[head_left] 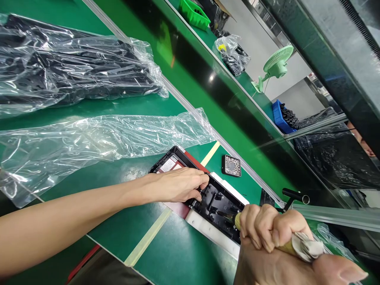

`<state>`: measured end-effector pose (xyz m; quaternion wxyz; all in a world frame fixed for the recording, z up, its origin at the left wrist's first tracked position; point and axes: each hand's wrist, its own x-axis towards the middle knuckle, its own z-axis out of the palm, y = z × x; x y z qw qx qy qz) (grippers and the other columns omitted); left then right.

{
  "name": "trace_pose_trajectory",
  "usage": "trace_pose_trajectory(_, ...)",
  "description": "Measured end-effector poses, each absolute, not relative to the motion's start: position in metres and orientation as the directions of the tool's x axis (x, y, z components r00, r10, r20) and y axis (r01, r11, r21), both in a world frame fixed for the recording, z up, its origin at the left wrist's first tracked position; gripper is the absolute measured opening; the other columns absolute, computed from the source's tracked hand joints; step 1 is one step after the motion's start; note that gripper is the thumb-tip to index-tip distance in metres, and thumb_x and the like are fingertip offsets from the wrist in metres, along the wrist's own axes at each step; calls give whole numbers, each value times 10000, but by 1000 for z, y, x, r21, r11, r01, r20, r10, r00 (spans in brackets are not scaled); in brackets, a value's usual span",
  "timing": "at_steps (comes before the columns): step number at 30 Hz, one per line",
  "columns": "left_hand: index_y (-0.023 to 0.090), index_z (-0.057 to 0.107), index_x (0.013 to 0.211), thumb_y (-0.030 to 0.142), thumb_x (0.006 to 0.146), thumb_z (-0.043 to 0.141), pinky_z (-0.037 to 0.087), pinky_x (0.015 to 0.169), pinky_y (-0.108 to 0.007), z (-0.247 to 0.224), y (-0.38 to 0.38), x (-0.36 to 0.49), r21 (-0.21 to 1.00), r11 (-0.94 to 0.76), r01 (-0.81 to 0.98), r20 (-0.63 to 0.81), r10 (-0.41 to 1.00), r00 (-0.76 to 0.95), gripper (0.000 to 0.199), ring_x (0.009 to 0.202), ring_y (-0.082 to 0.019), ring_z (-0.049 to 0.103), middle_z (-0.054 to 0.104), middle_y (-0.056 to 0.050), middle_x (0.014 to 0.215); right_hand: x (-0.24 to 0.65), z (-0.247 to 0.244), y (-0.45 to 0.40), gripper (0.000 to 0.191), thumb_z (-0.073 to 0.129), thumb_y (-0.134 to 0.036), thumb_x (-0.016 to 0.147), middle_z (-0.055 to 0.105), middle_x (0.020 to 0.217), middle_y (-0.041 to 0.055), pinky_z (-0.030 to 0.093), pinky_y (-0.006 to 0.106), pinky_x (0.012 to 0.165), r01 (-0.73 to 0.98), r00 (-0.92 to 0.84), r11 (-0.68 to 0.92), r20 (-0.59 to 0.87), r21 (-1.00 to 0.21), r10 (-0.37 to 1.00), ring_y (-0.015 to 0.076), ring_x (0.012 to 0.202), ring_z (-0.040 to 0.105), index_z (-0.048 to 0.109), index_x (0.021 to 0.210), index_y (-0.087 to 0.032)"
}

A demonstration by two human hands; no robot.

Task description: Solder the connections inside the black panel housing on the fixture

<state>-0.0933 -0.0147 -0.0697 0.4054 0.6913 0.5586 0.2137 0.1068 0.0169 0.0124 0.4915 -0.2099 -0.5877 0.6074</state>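
A long black plastic housing [190, 162] lies in a white fixture [208, 229] on the green table. My left hand [182, 184] rests across the housing's middle, its thumb and fingers curled on a black edge; whether it pinches a small part cannot be made out. Wrapped in my right hand [273, 229] is a yellow-handled screwdriver [237, 220], its shaft pointing into the housing's right-hand section. A pale cloth or tape [307, 247] covers the rear of the handle. Above the housing sits a small black tray [232, 166] of screws.
A flattened clear plastic bag [103, 138] and bagged black parts [74, 65] lie at the left. Beyond the metal rail [181, 97] runs a green belt [148, 43]. Farther back are a green fan [276, 65], a blue bin [282, 116] and part of a person at the right edge.
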Motion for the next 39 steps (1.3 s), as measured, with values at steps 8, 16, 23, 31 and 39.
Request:
trace_pose_trajectory(8, 187, 495, 913, 317, 903, 658, 290, 594, -286, -71, -15, -93, 795, -55, 605, -153, 946, 287, 209, 711, -115, 473, 560, 5, 931, 108, 11, 17, 600, 461, -698, 932, 350, 511, -50, 342, 229, 442, -355, -421, 188, 336, -916, 843, 73, 419, 328, 416, 665, -162)
trace_pose_trajectory(16, 189, 499, 916, 331, 903, 658, 287, 593, -290, -71, -14, -93, 799, -50, 599, -156, 945, 287, 213, 705, -117, 465, 558, 7, 922, 105, 14, 17, 600, 481, -693, 925, 358, 500, -46, 339, 233, 427, -348, -416, 184, 327, -919, 848, 79, 410, 329, 426, 654, -161)
trace_pose_trajectory(23, 186, 483, 915, 316, 920, 635, 299, 607, -289, -73, -16, -93, 803, -76, 591, -124, 949, 291, 200, 718, -120, 473, 562, 5, 917, 110, 9, 18, 592, 461, -698, 931, 373, 519, -42, 343, 239, 427, -367, -423, 161, 318, -916, 849, 84, 417, 344, 443, 675, -164)
trace_pose_trajectory(31, 195, 484, 923, 321, 918, 637, 300, 617, -274, -76, -16, -92, 797, -82, 598, -117, 951, 286, 198, 745, -126, 494, 565, 5, 944, 104, 12, 20, 620, 422, -727, 923, 344, 500, -56, 330, 204, 405, -372, -471, 180, 352, -911, 809, 66, 400, 323, 374, 668, -164)
trace_pose_trajectory(39, 195, 489, 925, 315, 908, 646, 287, 604, -277, -77, -15, -93, 799, -90, 594, -113, 948, 296, 198, 715, -124, 469, 559, 9, 917, 104, 12, 22, 584, 386, -663, 976, 337, 502, -52, 335, 207, 410, -382, -489, 212, 391, -900, 780, 66, 400, 322, 371, 680, -160)
